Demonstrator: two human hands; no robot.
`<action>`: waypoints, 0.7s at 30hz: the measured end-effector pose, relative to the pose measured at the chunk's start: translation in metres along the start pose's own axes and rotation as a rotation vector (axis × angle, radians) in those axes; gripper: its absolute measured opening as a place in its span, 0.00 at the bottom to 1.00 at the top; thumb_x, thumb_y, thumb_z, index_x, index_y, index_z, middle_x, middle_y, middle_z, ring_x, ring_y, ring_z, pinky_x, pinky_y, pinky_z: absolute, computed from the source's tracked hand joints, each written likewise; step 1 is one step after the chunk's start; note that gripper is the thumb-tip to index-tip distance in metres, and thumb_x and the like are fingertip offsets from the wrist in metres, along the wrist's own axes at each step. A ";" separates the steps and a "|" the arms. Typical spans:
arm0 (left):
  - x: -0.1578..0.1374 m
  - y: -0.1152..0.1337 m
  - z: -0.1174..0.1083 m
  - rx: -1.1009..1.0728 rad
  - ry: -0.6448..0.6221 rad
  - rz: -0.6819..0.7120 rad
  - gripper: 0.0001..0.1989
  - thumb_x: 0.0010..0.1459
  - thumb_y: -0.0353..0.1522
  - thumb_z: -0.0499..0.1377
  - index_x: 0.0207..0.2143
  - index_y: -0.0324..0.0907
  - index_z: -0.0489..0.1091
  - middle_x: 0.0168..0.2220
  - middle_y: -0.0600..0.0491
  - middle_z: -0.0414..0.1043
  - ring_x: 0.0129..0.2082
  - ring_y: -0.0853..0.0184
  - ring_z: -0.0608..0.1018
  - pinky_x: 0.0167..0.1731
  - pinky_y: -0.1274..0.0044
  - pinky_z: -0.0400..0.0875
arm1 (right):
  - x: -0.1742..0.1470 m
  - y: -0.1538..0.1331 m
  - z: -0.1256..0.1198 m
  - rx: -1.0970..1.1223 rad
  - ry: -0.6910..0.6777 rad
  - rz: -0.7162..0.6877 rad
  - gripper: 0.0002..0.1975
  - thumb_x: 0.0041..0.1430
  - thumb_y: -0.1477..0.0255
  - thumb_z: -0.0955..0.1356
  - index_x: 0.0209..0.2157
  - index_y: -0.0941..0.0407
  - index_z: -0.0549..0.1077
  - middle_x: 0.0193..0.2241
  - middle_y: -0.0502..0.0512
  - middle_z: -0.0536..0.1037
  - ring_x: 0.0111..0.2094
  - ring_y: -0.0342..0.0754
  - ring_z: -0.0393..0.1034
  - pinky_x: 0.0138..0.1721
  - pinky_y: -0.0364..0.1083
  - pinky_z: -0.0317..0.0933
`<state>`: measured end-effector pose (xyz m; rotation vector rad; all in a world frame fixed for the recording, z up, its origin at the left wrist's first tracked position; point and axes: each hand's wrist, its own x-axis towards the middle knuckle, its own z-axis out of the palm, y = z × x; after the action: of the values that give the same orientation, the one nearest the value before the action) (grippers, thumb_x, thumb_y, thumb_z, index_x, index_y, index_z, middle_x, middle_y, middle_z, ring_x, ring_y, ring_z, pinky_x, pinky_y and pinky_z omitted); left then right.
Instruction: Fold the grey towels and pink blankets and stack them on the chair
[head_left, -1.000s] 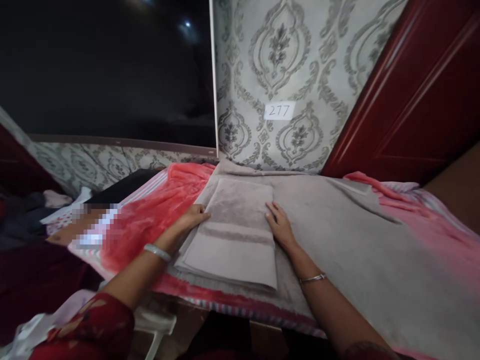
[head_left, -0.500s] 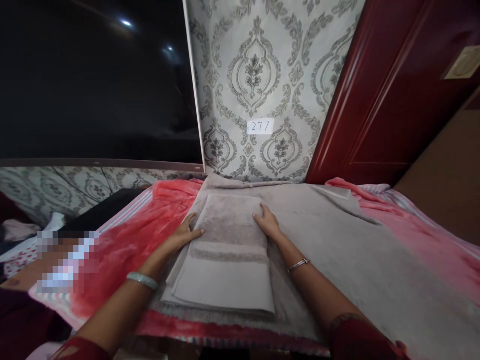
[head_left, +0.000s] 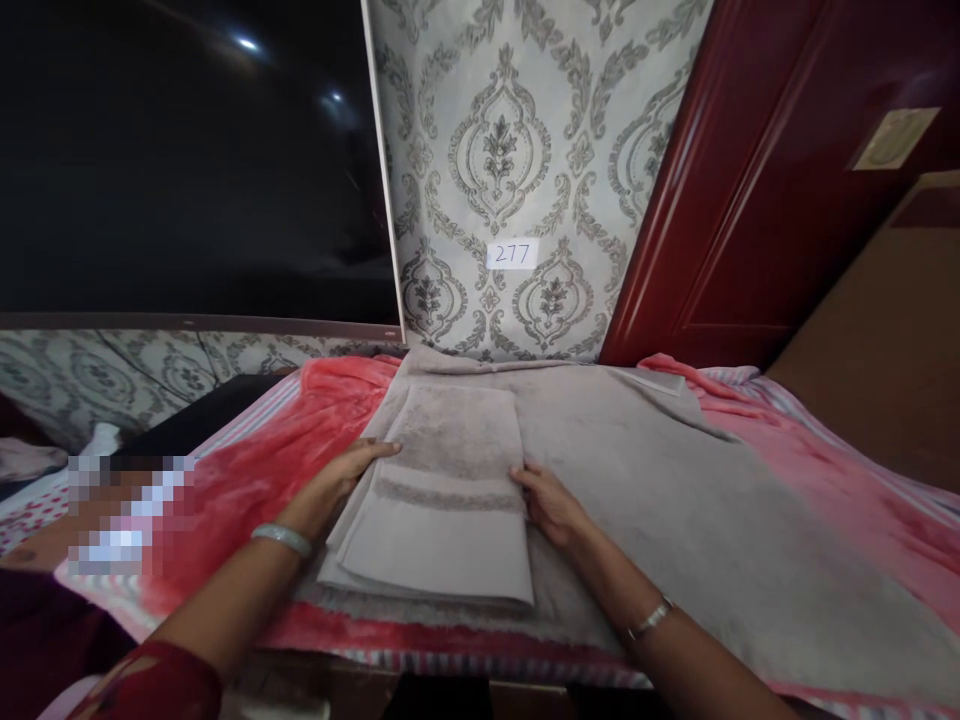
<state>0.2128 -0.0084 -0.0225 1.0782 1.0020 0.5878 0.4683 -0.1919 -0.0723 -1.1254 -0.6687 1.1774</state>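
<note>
A folded grey towel (head_left: 457, 560), with a fuzzy strip across its smoother lower half, lies flat in the middle. Its left edge is between the thumb and fingers of my left hand (head_left: 360, 462); the thumb rests on top, and the other fingers are partly hidden. Across from it, my right hand (head_left: 555, 500) pinches the right edge, thumb uppermost and fingertips tucked under the border. Beneath the towel spreads a larger grey plush cloth (head_left: 637, 520), reaching far to the right.
A red and pink blanket (head_left: 240, 490) with a striped border covers the table under the grey cloth. Behind stand a large dark television (head_left: 187, 170), a patterned wall with a paper label (head_left: 513, 253) and a dark red door panel (head_left: 720, 200). A cardboard box (head_left: 885, 330) is at right.
My right hand has slid down the towel's right edge toward me and curled around it. The left hand has shifted slightly, its thumb still on the left edge. The view has moved a little.
</note>
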 end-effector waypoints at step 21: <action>-0.118 -0.085 0.114 -0.313 -0.396 -0.132 0.16 0.50 0.27 0.66 0.43 0.39 0.71 0.38 0.47 0.80 0.32 0.61 0.83 0.40 0.68 0.78 | -0.071 -0.103 -0.174 -0.256 0.233 0.112 0.20 0.48 0.67 0.76 0.45 0.55 0.80 0.38 0.55 0.83 0.35 0.49 0.77 0.35 0.45 0.70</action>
<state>0.2551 -0.1869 -0.0416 0.8017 0.6053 0.3863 0.6386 -0.3144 -0.0262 -1.5072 -0.5920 1.0526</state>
